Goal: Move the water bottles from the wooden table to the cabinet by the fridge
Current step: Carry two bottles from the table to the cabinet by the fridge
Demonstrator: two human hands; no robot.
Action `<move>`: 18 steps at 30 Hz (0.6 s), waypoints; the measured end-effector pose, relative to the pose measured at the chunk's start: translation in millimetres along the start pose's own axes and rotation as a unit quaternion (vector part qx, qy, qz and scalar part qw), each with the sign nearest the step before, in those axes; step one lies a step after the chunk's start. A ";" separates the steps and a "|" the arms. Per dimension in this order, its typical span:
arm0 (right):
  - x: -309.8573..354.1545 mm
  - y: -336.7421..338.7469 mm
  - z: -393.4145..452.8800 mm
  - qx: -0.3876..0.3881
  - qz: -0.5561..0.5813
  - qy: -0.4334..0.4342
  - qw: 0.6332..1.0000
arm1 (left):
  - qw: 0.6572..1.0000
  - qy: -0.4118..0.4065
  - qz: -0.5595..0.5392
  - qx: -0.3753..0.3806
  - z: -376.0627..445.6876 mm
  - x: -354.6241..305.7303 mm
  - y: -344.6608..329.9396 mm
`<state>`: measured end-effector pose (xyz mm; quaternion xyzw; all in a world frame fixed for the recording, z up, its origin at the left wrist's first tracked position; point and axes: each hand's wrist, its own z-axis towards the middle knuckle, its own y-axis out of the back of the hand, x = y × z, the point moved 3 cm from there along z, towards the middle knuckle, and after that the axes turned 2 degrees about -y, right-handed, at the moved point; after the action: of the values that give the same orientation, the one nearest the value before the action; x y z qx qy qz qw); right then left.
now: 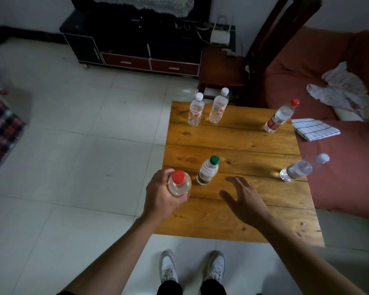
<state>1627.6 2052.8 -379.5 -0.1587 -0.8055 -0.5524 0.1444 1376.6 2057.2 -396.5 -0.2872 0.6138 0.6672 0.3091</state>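
Note:
My left hand [160, 195] grips a clear red-capped bottle [179, 184] at the near left corner of the wooden table [232, 145]. My right hand [243, 199] hovers open over the table, fingers spread, just right of a green-capped bottle [208, 170]. Two white-capped bottles [196, 110] [218, 106] stand at the far left edge. Another red-capped bottle [280, 116] stands at the far right. A white-capped bottle [300, 168] stands at the right edge.
A red sofa [339, 167] with a folded checked cloth [314, 128] and crumpled fabric borders the table's right side. Behind the table are a dark wooden chair [222, 69] and a black TV cabinet [132, 52]. Pale tiled floor [83, 156] spreads to the left.

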 end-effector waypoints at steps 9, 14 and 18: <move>31.0 44.9 -24.6 -0.038 0.024 -0.016 0.999 | 0.998 -0.042 -0.043 -0.027 9.6 -62.5 59.9; 25.0 45.9 -19.0 -0.047 0.084 -0.023 0.995 | 0.999 -0.038 -0.019 -0.028 11.2 -74.1 65.3; 9.2 40.6 5.5 -0.031 0.126 -0.029 0.991 | 0.999 -0.017 0.005 -0.027 14.3 -77.1 56.0</move>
<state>1635.8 2072.6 -343.3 -0.2792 -0.7656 -0.5496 0.1841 1383.4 2063.7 -300.6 -0.2810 0.5913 0.6900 0.3087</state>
